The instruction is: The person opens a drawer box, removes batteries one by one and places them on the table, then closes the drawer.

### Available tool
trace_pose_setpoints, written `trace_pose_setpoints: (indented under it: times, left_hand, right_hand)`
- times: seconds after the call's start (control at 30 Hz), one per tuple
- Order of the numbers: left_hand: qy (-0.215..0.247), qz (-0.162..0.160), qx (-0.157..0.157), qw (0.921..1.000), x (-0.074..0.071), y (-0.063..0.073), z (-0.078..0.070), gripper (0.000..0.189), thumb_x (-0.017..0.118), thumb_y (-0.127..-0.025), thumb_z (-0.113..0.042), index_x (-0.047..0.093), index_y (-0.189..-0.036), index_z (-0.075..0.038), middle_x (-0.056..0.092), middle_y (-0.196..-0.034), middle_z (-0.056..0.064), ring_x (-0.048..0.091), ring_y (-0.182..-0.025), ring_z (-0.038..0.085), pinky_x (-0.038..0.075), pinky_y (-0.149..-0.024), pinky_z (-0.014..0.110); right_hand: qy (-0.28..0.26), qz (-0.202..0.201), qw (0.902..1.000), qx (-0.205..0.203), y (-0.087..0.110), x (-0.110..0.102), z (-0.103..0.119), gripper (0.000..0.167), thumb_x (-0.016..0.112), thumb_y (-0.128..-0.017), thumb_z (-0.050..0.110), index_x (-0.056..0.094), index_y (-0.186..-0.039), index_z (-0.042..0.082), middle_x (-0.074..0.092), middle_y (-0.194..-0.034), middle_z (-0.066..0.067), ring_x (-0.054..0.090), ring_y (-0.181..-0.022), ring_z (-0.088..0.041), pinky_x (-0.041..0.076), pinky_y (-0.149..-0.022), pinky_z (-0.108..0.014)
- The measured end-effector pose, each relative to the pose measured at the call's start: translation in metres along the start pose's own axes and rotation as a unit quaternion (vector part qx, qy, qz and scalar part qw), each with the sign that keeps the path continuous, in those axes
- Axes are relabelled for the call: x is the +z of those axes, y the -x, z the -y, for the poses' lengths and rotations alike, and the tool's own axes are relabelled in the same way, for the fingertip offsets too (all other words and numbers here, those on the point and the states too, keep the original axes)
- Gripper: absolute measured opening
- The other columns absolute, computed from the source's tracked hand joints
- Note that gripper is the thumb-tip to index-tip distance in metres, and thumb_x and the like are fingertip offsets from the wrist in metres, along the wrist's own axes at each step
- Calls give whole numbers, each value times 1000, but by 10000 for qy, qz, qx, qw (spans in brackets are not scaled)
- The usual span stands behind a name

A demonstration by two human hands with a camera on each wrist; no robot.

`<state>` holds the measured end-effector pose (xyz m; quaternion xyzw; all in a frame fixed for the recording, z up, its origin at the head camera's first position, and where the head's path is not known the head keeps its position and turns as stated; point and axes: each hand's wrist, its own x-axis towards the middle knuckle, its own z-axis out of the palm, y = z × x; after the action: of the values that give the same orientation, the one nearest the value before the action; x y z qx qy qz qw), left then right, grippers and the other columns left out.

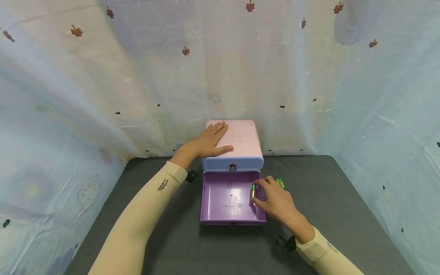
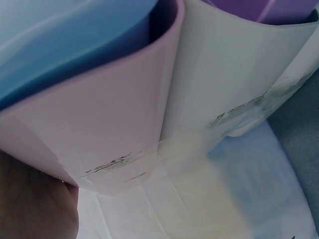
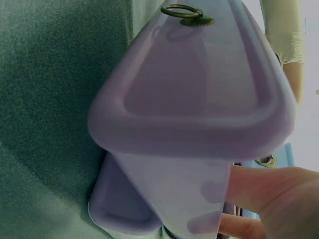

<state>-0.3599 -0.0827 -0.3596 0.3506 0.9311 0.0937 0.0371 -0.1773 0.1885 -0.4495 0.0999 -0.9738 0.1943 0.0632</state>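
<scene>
My left hand (image 1: 209, 141) lies flat, fingers spread, on the pink top of a small drawer cabinet (image 1: 242, 137). In the left wrist view part of that hand (image 2: 37, 204) shows beside the cabinet's pink side (image 2: 99, 119). The purple drawer (image 1: 223, 198) stands pulled out below the closed-looking blue drawer (image 1: 216, 164). Over the purple drawer's right side my right hand (image 1: 276, 198) pinches a green battery (image 1: 253, 191) between thumb and fingers, near its ends. In the right wrist view the purple drawer front (image 3: 194, 74) hides the battery and most of the hand (image 3: 284, 199).
More green batteries (image 1: 280, 183) lie on the dark grey table (image 1: 319, 206) just right of the drawer, partly behind my right hand. A patterned curtain (image 1: 233, 76) hangs behind the cabinet and along both sides. Ring pulls (image 1: 232, 168) stick out from the drawer fronts.
</scene>
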Motion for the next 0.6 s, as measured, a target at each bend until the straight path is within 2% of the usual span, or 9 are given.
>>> trace_pose_setpoints:
  times: [0.33,0.6]
  left_hand:
    - [-36,-146,78,9999,-4,6,-6,99,44,-107,-69,2,-174,-9,-2,-181,11,-6,-167,25,-7,-135,41]
    - [-30,40,-18,10000,-1,1,-1,102,38,-105,-76,-5,-173,-14,-9,-181,6,-13,-166,20,-12,-133,38]
  right_hand:
    - [-198,-317,9991,-193,7,-8,-8,56,93,-86,34,71,-134,16,66,-123,-5,65,-95,-22,57,-62,-40]
    - [-558,-585,9961,-351,13,-15,-19,54,94,-85,31,73,-132,16,67,-120,-2,61,-87,-18,50,-61,-32]
